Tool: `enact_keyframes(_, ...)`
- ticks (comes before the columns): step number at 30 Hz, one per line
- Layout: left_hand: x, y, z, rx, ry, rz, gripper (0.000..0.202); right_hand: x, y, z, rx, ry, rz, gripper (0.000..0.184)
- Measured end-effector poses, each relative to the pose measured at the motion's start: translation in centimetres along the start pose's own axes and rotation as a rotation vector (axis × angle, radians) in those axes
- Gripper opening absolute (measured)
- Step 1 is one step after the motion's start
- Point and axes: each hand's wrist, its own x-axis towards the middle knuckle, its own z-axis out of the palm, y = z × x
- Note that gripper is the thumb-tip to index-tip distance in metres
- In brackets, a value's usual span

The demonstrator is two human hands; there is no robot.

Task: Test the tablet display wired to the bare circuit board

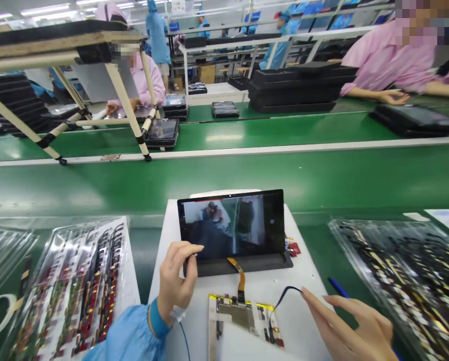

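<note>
Right hand (363, 336): your fingertips pinch the end of the cable (287, 289), nearly together.
Board (236, 317): before you, between your hands.
Left hand (175, 281): fingers curled by the screen (243, 225); cannot tell what they grip.
Screen: lit, propped beyond the board.

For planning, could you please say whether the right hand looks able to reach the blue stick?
Probably yes: the blue stick lies beside the right hand, nothing visibly between, though that hand seems to hold the black cable.
</note>
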Motion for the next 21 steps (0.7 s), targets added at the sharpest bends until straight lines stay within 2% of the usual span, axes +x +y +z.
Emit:
enact_keyframes(3, -0.3, -2.0, 0.0, 0.081, 0.179, -0.033, 0.024, -0.8, 0.3, 0.3, 0.015, 0.032, 0.025, 0.070)
enact_keyframes(6, -0.7, -3.3, 0.5, 0.069, 0.278, -0.133, 0.023, -1.1, 0.4, 0.5, 0.014, 0.051, 0.037, 0.068)
enact_keyframes(14, -1.1, -3.7, 1.0, -0.023, 0.225, -0.241, 0.026, -0.7, 0.1, 0.3, 0.032, 0.056, 0.004, 0.074)
enact_keyframes(21, -1.0, -3.6, 1.1, -0.059, 0.190, -0.298, 0.023, -0.6, 0.2, 0.1, 0.070, -0.028, -0.016, 0.073)
